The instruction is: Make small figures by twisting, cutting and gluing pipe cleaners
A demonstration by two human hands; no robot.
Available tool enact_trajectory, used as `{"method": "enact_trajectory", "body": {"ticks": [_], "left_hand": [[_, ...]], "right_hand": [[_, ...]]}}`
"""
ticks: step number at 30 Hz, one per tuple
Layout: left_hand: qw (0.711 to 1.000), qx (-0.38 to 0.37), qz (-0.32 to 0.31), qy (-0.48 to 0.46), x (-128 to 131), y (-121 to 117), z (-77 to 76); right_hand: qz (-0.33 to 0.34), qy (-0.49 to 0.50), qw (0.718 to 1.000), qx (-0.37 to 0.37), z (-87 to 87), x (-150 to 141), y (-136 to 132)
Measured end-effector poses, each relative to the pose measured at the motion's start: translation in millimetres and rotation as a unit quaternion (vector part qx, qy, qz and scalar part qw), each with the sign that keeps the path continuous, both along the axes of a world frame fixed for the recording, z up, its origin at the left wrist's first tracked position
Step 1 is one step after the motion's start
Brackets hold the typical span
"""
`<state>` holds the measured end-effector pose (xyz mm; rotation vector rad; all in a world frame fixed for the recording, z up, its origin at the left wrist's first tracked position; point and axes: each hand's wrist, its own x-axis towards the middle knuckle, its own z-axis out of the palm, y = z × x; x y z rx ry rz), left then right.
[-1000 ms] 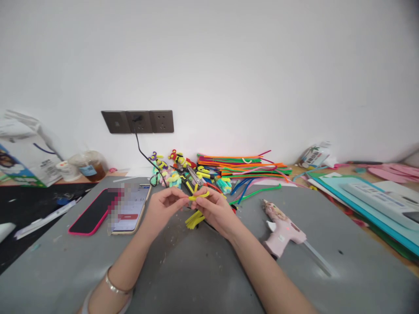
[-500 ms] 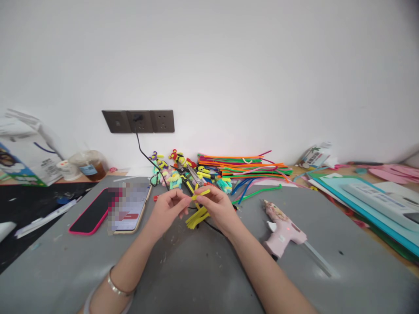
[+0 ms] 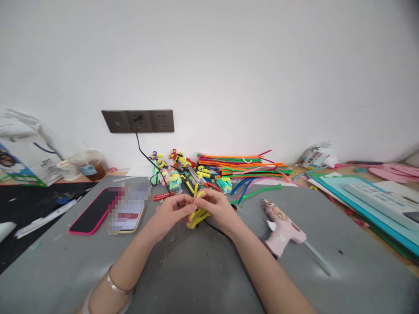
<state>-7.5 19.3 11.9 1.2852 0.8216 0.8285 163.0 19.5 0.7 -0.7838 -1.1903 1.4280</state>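
Note:
My left hand [image 3: 175, 213] and my right hand [image 3: 214, 207] meet at the middle of the grey mat, fingertips almost touching. Both pinch a short yellow pipe cleaner [image 3: 200, 194], whose bent end shows above my right fingers; my fingers cover the rest of it. A bundle of yellow pipe cleaners [image 3: 199, 218] lies just behind and below the fingertips, partly hidden by my hands. Beyond my hands are pliers [image 3: 195, 176] and several small pipe-cleaner figures [image 3: 178, 158].
Orange, green and other pipe cleaners [image 3: 244, 165] lie along the wall. A pink glue gun [image 3: 283, 231] rests at right, folders [image 3: 376, 200] beyond it. Two phones [image 3: 93, 211] lie at left, near a drink cup [image 3: 93, 168]. A black cord [image 3: 140, 150] runs from the wall socket behind my hands.
The yellow pipe cleaner, nearly straight and slanting between my fingers before, now shows a curved end pointing up. My left hand has shifted slightly right, closer to my right hand.

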Motion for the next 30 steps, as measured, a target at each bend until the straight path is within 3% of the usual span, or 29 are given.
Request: {"method": "enact_trajectory", "body": {"ticks": [5,11,16,20,24,30], "left_hand": [[1.000,-0.009,-0.003,-0.011,-0.9,-0.1,0.5],[1.000,-0.001,0.019,-0.005,1.5,-1.4,3.5],[0.994,0.077,0.051,0.054,2.9,0.5,-1.9],[0.980,0.135,0.117,0.089,1.9,2.6,-1.7],[0.985,0.116,0.118,0.049,1.8,3.0,0.7],[0.996,-0.012,0.082,-0.036,5.9,-1.9,2.0]], "right_hand": [[0.023,0.003,1.000,-0.001,-1.0,-0.4,-0.2],[-0.064,-0.030,0.994,0.078,-7.2,-2.8,4.7],[-0.134,-0.110,0.968,0.184,-8.4,-5.0,2.0],[-0.139,-0.127,0.948,0.258,-4.1,-6.5,-1.7],[-0.126,-0.100,0.965,0.209,-5.7,-5.4,0.5],[-0.123,-0.055,0.982,0.134,-5.4,-2.5,1.9]]}}
